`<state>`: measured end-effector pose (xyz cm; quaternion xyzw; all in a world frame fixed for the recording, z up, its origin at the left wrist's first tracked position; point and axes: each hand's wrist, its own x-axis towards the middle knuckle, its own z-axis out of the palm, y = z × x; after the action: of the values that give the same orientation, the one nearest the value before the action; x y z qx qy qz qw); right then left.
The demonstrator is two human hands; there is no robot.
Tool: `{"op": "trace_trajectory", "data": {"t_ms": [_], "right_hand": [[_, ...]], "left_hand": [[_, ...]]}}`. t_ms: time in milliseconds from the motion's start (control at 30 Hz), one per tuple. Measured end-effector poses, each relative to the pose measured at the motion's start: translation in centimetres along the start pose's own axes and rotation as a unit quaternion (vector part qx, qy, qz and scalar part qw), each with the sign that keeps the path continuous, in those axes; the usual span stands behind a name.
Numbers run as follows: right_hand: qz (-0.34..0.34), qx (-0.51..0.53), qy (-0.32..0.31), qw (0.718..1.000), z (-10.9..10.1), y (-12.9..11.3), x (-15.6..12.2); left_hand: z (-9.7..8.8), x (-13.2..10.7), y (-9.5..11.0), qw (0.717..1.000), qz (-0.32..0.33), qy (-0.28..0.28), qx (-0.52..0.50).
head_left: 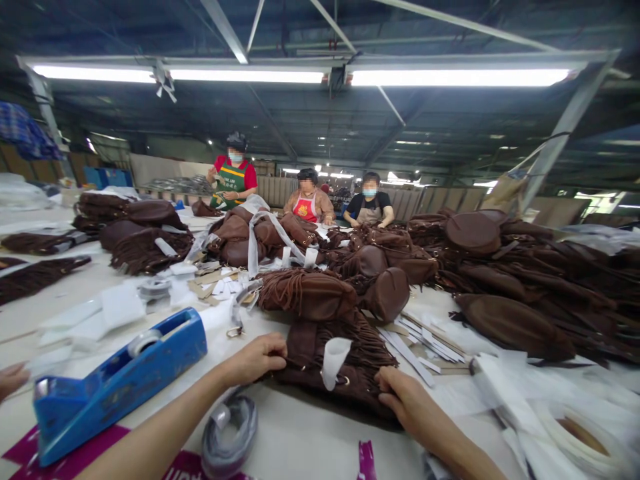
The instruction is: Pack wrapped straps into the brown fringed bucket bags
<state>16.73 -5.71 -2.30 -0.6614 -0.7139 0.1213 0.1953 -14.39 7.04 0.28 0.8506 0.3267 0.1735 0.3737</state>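
A dark brown fringed bag (310,357) lies in front of me, with a white rolled sheet (335,360) standing up from it beside a metal ring. My left hand (263,357) is closed on the bag's left edge, thumb and fingers pinched together. At the opposite side, my right hand (397,393) grips the bag's right edge, fingers curled. Another brown bag (320,293) rests directly behind, touching it. A coil of grey strap wrapped in plastic (230,433) sits just below my left forearm.
A blue tape dispenser (125,380) stands on the left. Brown bags (525,267) are heaped at the back and right. White card strips (425,340) and a large white roll (580,433) lie to the right. Several co-workers (235,177) are across the table; another person's hand (11,380) shows far left.
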Motion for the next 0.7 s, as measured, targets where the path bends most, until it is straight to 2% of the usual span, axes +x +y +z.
{"op": "trace_trajectory", "data": {"t_ms": [200,400,467,533,567,633,700], "right_hand": [[0.055,-0.027,-0.013,0.998,0.1,-0.3,0.5],[0.068,-0.026,-0.003,0.997,-0.3,-1.0,0.3],[0.056,-0.028,-0.007,0.998,-0.7,-1.3,0.1],[0.040,-0.023,-0.015,0.999,-1.2,-1.7,-0.1],[0.033,-0.019,-0.020,0.999,-1.4,-1.9,-0.2],[0.025,-0.012,-0.029,0.999,-1.6,-2.2,-0.5],[0.019,-0.005,-0.035,0.999,-1.5,-2.2,-0.8]], "left_hand": [[0.3,0.1,0.1,0.999,0.006,-0.002,0.046],[0.8,-0.5,1.3,0.994,-0.019,0.019,0.101],[1.4,-0.7,2.6,0.987,-0.001,0.054,0.153],[2.1,-0.6,4.1,0.976,0.058,0.081,0.192],[2.6,-0.2,4.8,0.973,0.093,0.073,0.198],[3.6,0.7,5.8,0.970,0.142,0.021,0.195],[4.8,1.9,6.1,0.970,0.135,-0.029,0.199]]}}
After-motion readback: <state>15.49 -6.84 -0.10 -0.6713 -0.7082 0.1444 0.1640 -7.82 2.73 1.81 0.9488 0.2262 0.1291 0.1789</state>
